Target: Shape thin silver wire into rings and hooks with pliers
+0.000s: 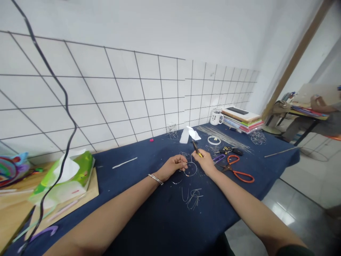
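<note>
On the near stretch of blue cloth (162,218), a few bent wires (195,199) lie in a loose heap. Just beyond, between the two hands, is the ring (196,170), a thin wire curved into a circle. The left hand (173,167) has its thumb and fingers pinched together on the ring's left edge. The right hand (204,160) is wrapped round the pliers (195,145), whose tips point away from the ring.

The work looks partway along. The round shape seems done, yet a length of wire rises from the ring toward the right hand, so that end appears left to deal with; whether the circle is joined is too small to tell. The heaped wires look bent but are not made into rings.

To the right of the right hand lie the orange scissors (243,176) and, a little farther, the cutters (236,151). Behind them come the white roll (214,143) and a spread of long wires (226,137). By the wall stand the mug (214,118) and the books (245,125). Farthest off, a co-worker's arm (318,105) rests at another table (298,111).
</note>
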A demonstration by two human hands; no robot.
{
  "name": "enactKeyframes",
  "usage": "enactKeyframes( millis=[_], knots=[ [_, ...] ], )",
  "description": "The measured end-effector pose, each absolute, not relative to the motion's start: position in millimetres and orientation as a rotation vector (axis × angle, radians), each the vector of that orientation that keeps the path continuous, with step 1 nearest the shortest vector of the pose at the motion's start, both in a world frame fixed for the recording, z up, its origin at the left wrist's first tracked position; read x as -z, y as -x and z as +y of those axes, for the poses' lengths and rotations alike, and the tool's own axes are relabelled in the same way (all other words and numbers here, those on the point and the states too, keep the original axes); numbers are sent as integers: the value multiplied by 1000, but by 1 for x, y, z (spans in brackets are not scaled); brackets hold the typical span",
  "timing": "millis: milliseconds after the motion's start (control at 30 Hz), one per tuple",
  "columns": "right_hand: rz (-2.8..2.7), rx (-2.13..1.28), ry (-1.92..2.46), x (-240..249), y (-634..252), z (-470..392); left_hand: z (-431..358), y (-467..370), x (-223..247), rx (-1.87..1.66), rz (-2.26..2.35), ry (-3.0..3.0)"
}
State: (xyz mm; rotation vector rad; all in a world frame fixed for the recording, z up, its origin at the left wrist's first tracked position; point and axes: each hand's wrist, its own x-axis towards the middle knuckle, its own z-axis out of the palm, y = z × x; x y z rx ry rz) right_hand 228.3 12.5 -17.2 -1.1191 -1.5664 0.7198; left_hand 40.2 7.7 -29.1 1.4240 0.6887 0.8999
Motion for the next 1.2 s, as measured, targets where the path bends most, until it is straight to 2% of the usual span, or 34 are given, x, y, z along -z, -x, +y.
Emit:
enactKeyframes(
  millis=[1200],
  knots=[
    [-1671,-811,1094,18,-212,2,7,-42,23,-761,665,-1487]
  ],
)
